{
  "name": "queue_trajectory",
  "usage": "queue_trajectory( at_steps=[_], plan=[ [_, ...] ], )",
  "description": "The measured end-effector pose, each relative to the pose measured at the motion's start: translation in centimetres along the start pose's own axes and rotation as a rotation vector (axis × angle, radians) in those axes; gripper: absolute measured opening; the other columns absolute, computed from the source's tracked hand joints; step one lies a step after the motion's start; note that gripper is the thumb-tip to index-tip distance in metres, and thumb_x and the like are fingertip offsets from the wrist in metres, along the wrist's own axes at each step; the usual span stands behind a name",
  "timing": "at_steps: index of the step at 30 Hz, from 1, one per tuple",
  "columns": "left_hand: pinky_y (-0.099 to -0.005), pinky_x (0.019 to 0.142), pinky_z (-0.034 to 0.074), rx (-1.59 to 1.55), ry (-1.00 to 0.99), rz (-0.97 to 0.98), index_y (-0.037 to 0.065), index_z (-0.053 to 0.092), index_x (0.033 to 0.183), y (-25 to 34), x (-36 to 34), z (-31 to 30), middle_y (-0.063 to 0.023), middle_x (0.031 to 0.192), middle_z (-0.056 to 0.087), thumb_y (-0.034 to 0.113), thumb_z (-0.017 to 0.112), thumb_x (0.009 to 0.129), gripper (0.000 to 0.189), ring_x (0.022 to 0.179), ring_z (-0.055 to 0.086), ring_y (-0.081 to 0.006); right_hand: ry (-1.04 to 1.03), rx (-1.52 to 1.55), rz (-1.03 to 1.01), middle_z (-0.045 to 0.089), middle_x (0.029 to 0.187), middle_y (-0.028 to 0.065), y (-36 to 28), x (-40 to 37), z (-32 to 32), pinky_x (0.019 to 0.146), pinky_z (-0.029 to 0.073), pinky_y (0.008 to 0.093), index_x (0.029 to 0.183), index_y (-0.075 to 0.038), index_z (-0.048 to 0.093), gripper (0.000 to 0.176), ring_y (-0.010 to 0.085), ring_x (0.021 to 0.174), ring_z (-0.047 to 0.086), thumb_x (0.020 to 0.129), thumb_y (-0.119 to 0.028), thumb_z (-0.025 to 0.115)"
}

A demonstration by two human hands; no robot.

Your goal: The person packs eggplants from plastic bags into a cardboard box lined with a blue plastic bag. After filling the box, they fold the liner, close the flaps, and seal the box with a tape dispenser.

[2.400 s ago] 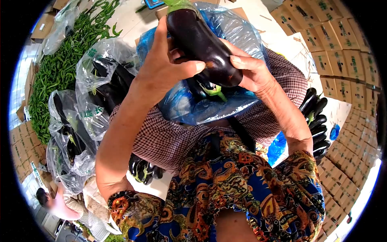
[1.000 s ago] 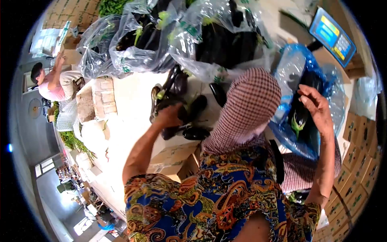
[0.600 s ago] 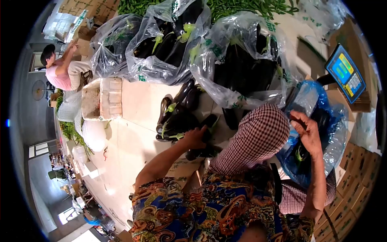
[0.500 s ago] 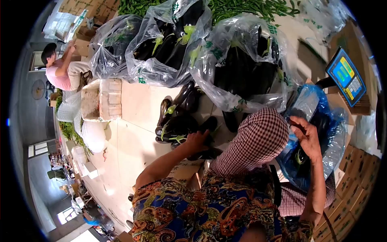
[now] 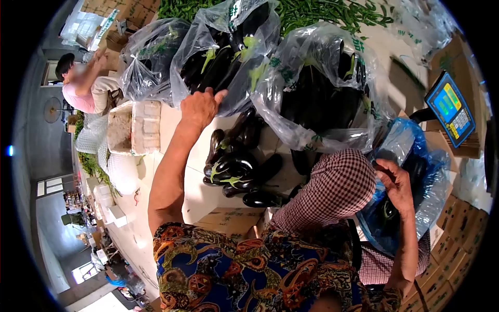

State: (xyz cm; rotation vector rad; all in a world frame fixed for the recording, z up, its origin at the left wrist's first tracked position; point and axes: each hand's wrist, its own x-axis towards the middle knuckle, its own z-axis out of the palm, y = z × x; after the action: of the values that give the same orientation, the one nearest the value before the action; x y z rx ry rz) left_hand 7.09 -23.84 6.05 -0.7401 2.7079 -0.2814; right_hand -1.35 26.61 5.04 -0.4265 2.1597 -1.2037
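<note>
My left hand [image 5: 200, 108] reaches the near edge of a clear plastic bag [image 5: 182, 78] of eggplants; its thumb is spread from the fingers. Loose eggplants [image 5: 236, 165] lie in a pile on the floor, below and right of that hand. Another clear bag [image 5: 317, 138] of eggplants stands right of the first. My right hand [image 5: 396, 184] is at the rim of a blue plastic bag [image 5: 436, 195] with eggplants inside, fingers curled towards the thumb; whether they pinch the film is hard to make out.
A scale display [image 5: 450, 109] stands at the right by cardboard boxes [image 5: 452, 239]. Green peppers [image 5: 332, 14] are spread at the top. A foam box [image 5: 145, 127] is at the left, near a seated person [image 5: 83, 91] in pink. My checkered knee [image 5: 340, 179] rises between the hands.
My left hand has left the loose eggplants and moved up and left to the clear bag. My right hand has stayed at the blue bag. The view has shifted slightly.
</note>
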Motion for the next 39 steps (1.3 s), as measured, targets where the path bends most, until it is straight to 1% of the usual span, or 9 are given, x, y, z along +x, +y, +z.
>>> queue_trajectory(
  at_steps=[4, 9, 12, 17, 24, 27, 31, 36, 39],
  plan=[
    [-0.0498, 0.069, 0.053, 0.043, -0.030, 0.073, 0.001, 0.062, 0.100, 0.4, 0.5, -0.3, -0.0216, 0.088, 0.069, 0.079, 0.042, 0.080, 0.084, 0.083, 0.068, -0.0397, 0.028, 0.047, 0.039, 0.070, 0.103, 0.0135, 0.4, 0.0, 0.2, 0.080, 0.051, 0.0294, 0.116, 0.000, 0.064, 0.028, 0.0189, 0.091, 0.066, 0.089, -0.006, 0.065],
    [-0.0401, 0.099, 0.045, -0.670, -0.276, -0.104, -0.009, 0.034, 0.142, -1.4, 4.4, 2.2, -0.0289, 0.136, 0.048, 0.079, 0.061, 0.069, 0.117, 0.125, 0.052, -0.0348, 0.021, 0.067, -0.061, 0.070, 0.102, 0.0135, 1.6, 0.4, 1.0, 0.079, 0.051, 0.0295, 0.115, 0.001, 0.064, 0.026, 0.0179, 0.090, 0.065, 0.089, -0.005, 0.064],
    [-0.0377, 0.103, 0.041, -1.096, -0.451, -0.173, -0.014, 0.030, 0.141, -1.8, 3.7, 1.8, -0.0287, 0.144, 0.039, 0.077, 0.068, 0.064, 0.125, 0.129, 0.047, -0.0325, -0.015, 0.059, 0.000, 0.070, 0.103, 0.0138, 1.1, 0.2, 0.8, 0.080, 0.051, 0.0297, 0.115, 0.002, 0.063, 0.027, 0.0187, 0.091, 0.065, 0.090, -0.008, 0.064],
    [-0.0338, 0.098, 0.043, -0.734, -0.314, -0.115, -0.015, 0.035, 0.138, -0.3, 4.1, 2.3, -0.0290, 0.131, 0.050, 0.060, 0.076, 0.063, 0.113, 0.119, 0.053, -0.0302, -0.037, 0.090, 0.036, 0.069, 0.105, 0.0144, 0.1, 0.0, 0.6, 0.083, 0.051, 0.0310, 0.116, 0.001, 0.063, 0.029, 0.0214, 0.093, 0.065, 0.090, -0.010, 0.064],
    [-0.0359, 0.088, 0.045, -1.176, -0.087, -0.102, -0.003, 0.056, 0.117, -1.6, 1.9, -2.0, -0.0187, 0.107, 0.059, 0.039, 0.082, 0.060, 0.075, 0.101, 0.057, -0.0285, -0.033, 0.005, -0.031, 0.068, 0.106, 0.0169, 0.9, -1.4, -0.2, 0.084, 0.050, 0.0321, 0.116, 0.000, 0.063, 0.029, 0.0238, 0.093, 0.066, 0.088, -0.007, 0.063],
    [-0.0406, 0.096, 0.043, -0.397, 0.321, 0.023, 0.004, 0.055, 0.123, -0.8, 1.3, -3.1, -0.0206, 0.121, 0.054, 0.034, 0.080, 0.063, 0.071, 0.114, 0.051, -0.0358, -0.025, 0.047, 0.010, 0.068, 0.105, 0.0172, 1.8, -1.9, -0.2, 0.084, 0.050, 0.0320, 0.115, 0.000, 0.063, 0.029, 0.0238, 0.093, 0.066, 0.088, -0.007, 0.063],
    [-0.0424, 0.088, 0.048, -0.202, 0.659, 0.138, 0.009, 0.062, 0.113, -1.2, 1.2, -5.0, -0.0174, 0.104, 0.061, 0.025, 0.080, 0.063, 0.056, 0.099, 0.057, -0.0369, -0.004, -0.025, -0.018, 0.068, 0.106, 0.0172, 1.2, -2.5, -0.5, 0.083, 0.050, 0.0319, 0.115, 0.000, 0.064, 0.028, 0.0239, 0.094, 0.066, 0.088, -0.007, 0.063],
    [-0.0242, 0.075, 0.047, -1.044, 0.141, -0.052, -0.001, 0.062, 0.114, -6.8, -0.1, -9.7, -0.0053, 0.097, 0.065, 0.030, 0.076, 0.072, 0.054, 0.083, 0.060, -0.0147, 0.019, 0.004, -0.030, 0.068, 0.107, 0.0164, 2.0, -3.1, -1.2, 0.085, 0.051, 0.0320, 0.114, 0.000, 0.065, 0.027, 0.0237, 0.094, 0.066, 0.088, -0.008, 0.065],
    [-0.0372, 0.070, 0.056, -1.488, -0.005, -0.150, 0.003, 0.059, 0.119, -8.8, -2.5, -9.7, -0.0097, 0.106, 0.065, 0.042, 0.071, 0.080, 0.057, 0.092, 0.064, -0.0179, 0.005, 0.061, -0.024, 0.068, 0.108, 0.0151, 2.4, -3.2, -1.3, 0.085, 0.051, 0.0316, 0.115, 0.001, 0.064, 0.028, 0.0226, 0.095, 0.065, 0.089, -0.008, 0.064]
  ],
)
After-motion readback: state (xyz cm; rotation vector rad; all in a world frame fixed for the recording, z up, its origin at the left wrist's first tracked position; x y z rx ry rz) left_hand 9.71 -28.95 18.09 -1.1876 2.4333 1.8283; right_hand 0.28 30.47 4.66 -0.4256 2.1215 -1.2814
